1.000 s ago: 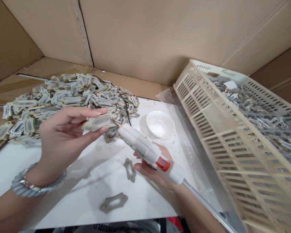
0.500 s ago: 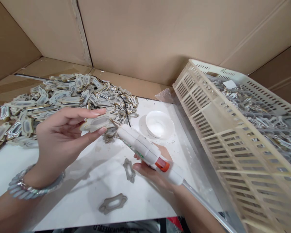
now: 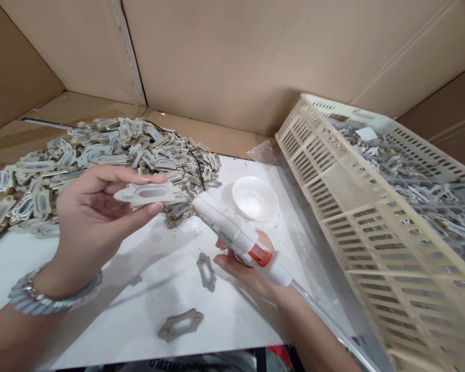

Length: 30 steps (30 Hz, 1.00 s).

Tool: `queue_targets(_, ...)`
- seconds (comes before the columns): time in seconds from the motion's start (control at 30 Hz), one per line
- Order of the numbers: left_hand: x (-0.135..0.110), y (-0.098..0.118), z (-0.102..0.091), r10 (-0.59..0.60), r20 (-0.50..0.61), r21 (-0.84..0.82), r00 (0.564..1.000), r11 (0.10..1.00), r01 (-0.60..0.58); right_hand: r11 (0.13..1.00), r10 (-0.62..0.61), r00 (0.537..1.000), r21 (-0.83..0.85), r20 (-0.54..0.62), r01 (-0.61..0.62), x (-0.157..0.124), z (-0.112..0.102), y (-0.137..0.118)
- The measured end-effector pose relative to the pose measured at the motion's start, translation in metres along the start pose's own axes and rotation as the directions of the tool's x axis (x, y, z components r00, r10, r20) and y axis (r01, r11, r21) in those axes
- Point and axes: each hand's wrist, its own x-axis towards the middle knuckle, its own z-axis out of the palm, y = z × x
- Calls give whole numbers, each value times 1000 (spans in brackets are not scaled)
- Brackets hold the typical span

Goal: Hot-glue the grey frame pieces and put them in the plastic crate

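Observation:
My left hand (image 3: pixel 96 217) pinches an ornate, flat plate (image 3: pixel 149 194) between thumb and fingers. The plate is greyish, with scalloped ends and a long recessed middle. My right hand (image 3: pixel 248 271) is wrapped round a white glue gun (image 3: pixel 228 222) with an orange part and a clear glue stick (image 3: pixel 333 330) running out of its back. Its thin metal tip (image 3: pixel 188 192) points at the right end of the plate; whether they touch, I cannot tell. Two similar grey frame pieces, one (image 3: pixel 206 272) upper and one (image 3: pixel 181 325) lower, lie flat on the white board below.
A large heap of similar plates (image 3: pixel 96 150) covers the back left, with a black cord (image 3: pixel 197 160) across it. Behind my right hand sits a white bowl (image 3: pixel 254 198). At right, a cream plastic crate (image 3: pixel 344 206) holds bagged metal pieces. Cardboard walls (image 3: pixel 232 62) stand behind.
The plate in my left hand has tilted and shifted slightly left, showing its face more. The glue gun has moved a little to the right, its tip away from its earlier spot on the plate.

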Motion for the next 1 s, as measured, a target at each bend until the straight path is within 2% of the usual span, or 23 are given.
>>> queue_targets(0.13, 9, -16, 1, -62, -63, 41, 996, 997, 65, 999, 50, 997, -6, -53, -50, -1, -3, 0)
queue_targets(0.2, 14, -29, 0, -73, -129, 100, 989, 991, 87, 997, 74, 997, 4, -40, -74, -2, -7, 1)
queue_targets(0.27, 19, -40, 0, -88, -150, 144, 985, 983, 110, 995, 101, 995, 21, -10, -101, -2, -9, 2)
queue_targets(0.4, 30, -54, 4, -120, -104, 202, 987, 970, 139, 995, 95, 995, 21, -32, -95, -3, -10, 3)
queue_targets(0.6, 43, -64, 10, -142, -29, 333, 989, 932, 143, 996, 70, 995, 53, -66, -66, 0, -7, 1)
queue_targets(0.77, 46, -66, 8, -143, -20, 320, 989, 937, 142, 998, 60, 997, 25, -52, -58, 0, -8, 3)
queue_targets(0.9, 47, -54, -3, -84, -70, 289, 994, 952, 101, 997, 79, 997, 4, -13, -79, -2, -12, 8)
queue_targets(0.97, 44, -43, -11, -31, 21, 315, 999, 949, 23, 997, 73, 997, 11, -15, -73, -2, -14, 10)
queue_targets(1.0, 41, -37, -13, -3, 155, 335, 988, 941, -50, 997, 70, 997, 16, -17, -69, -3, -14, 10)
